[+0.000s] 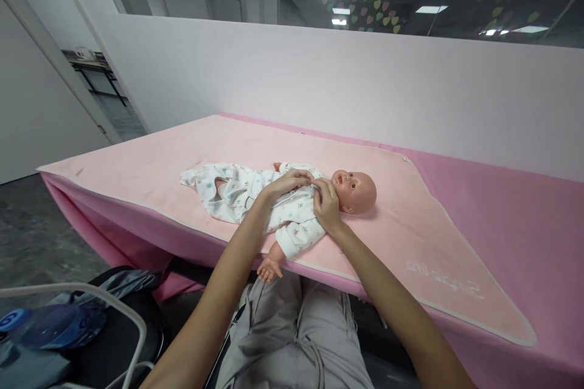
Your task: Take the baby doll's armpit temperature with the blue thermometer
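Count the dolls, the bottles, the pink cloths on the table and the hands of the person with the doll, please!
Doll: 1
Bottle: 1
Pink cloths, light pink mat and darker pink cloth: 2
Hands, left hand and right hand: 2
Total: 6

Doll [292,211] partly behind hands [292,182] [326,203]; grip unclear

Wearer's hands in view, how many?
2: the left hand over the upper chest of the doll, the right hand near its neck. Both partly hide their fingertips.

Bald baby doll [359,193], white patterned outfit [292,209], lying on back across pink blanket [410,234]
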`<state>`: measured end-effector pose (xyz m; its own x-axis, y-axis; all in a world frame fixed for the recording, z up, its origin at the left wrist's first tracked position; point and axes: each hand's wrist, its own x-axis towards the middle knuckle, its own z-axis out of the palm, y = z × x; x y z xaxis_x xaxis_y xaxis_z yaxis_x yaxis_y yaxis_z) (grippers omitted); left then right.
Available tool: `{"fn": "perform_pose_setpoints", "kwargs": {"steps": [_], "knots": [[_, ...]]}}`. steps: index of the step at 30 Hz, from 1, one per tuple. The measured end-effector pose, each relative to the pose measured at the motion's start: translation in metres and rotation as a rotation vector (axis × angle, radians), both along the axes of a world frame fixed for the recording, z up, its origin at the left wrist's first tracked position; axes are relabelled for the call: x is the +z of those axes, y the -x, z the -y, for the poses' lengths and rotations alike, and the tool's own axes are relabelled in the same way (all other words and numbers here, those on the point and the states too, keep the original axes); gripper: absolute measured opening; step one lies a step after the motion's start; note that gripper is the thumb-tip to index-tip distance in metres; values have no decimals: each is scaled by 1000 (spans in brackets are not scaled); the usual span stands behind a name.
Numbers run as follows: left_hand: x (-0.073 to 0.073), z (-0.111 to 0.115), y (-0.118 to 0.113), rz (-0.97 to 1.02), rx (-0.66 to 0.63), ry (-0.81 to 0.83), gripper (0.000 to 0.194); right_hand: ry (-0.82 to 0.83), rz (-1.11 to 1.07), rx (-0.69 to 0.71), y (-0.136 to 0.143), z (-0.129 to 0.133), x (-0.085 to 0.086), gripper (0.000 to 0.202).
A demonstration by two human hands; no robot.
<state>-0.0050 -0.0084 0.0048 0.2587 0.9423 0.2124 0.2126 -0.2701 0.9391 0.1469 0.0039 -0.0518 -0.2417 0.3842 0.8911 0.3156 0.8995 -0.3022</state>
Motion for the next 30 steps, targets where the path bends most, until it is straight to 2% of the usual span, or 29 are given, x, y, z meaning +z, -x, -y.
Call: {"fn": "perform_pose_setpoints", "kwargs": {"steps": [6,16,22,30], "knots": [[0,0,-1,0,17,12,18,6,14,-4,0,1,2,33],[-4,-4,1,22,2,4,19,-3,-11,-17,0,1,2,29],[-8,-8,4,56,-60,-15,18,-22,-20,-18,1,0,1,27],[-7,-5,3,40,-67,-25,20,-15,-28,-26,1,0,1,25]]}}
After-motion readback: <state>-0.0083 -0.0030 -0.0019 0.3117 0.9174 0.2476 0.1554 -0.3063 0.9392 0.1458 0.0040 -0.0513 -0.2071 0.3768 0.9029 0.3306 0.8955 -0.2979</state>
